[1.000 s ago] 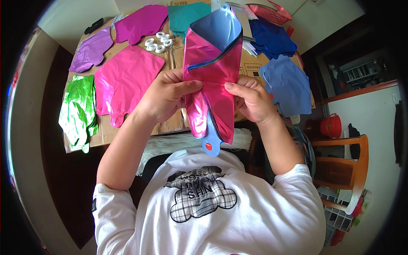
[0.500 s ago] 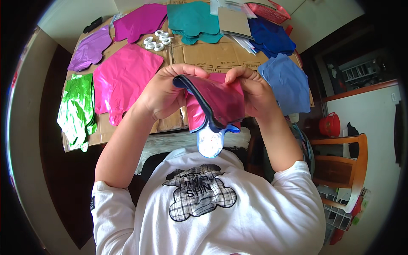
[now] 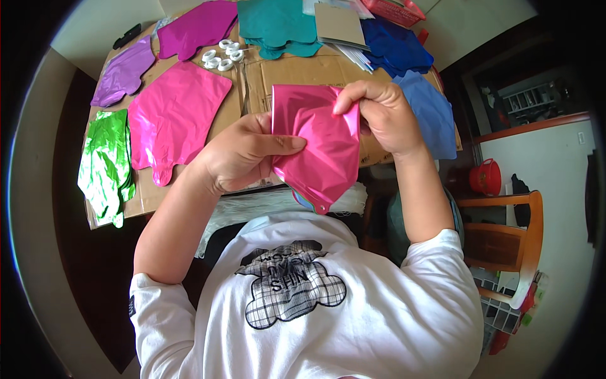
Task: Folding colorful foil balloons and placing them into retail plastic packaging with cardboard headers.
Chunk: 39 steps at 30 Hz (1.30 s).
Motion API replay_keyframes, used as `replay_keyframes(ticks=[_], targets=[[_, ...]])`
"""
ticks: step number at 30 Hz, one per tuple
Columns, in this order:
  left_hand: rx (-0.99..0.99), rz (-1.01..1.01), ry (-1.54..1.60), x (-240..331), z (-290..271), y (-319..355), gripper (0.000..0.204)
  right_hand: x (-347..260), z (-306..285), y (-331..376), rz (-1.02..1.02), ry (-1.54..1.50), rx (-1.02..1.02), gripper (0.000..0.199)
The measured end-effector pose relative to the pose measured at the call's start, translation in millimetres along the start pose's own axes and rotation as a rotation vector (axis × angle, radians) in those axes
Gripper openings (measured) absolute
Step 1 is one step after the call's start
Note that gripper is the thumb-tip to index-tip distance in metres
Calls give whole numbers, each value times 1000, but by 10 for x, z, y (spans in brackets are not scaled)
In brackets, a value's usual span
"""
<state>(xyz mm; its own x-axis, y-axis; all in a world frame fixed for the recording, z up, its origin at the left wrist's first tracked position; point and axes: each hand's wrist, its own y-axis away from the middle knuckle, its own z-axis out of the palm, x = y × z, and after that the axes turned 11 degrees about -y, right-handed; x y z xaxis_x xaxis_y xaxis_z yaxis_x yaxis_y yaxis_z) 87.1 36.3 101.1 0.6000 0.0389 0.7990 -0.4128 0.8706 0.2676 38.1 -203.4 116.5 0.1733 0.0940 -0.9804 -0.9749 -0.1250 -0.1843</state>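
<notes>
Flattened brown cardboard (image 3: 284, 72) covers the dark table, with flat foil balloons spread over it. Above it, both hands hold up one folded magenta foil balloon (image 3: 319, 148), its neck pointing down toward the person's white shirt. The left hand (image 3: 243, 155) pinches the balloon's left edge, thumb pressed flat across the front, fingers closed behind. The right hand (image 3: 385, 117) grips the top right corner, fingertips curled shut over the foil. On the cardboard lie one pink balloon (image 3: 173, 117), one green (image 3: 104, 161), two purple (image 3: 123, 69), one teal (image 3: 271, 25) and two blue (image 3: 432, 110). Several small white rings (image 3: 222, 55) sit clustered together.
</notes>
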Motion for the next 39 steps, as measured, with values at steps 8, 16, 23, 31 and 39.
replay_keyframes(ticks=[8,16,23,31,39], targets=[[111,64,10,-4,-74,-12,20,121,-64,132,100,-294,85,52],[158,78,94,-93,-139,-100,22,325,-47,212,-792,1192,8,53],[132,47,114,-137,-150,-41,24,258,122,228,-909,1113,-153,22],[-22,-4,136,-65,-290,206,49,111,111,236,-629,791,-159,23],[247,284,10,-458,-178,19,75,296,59,153,247,-423,182,18]])
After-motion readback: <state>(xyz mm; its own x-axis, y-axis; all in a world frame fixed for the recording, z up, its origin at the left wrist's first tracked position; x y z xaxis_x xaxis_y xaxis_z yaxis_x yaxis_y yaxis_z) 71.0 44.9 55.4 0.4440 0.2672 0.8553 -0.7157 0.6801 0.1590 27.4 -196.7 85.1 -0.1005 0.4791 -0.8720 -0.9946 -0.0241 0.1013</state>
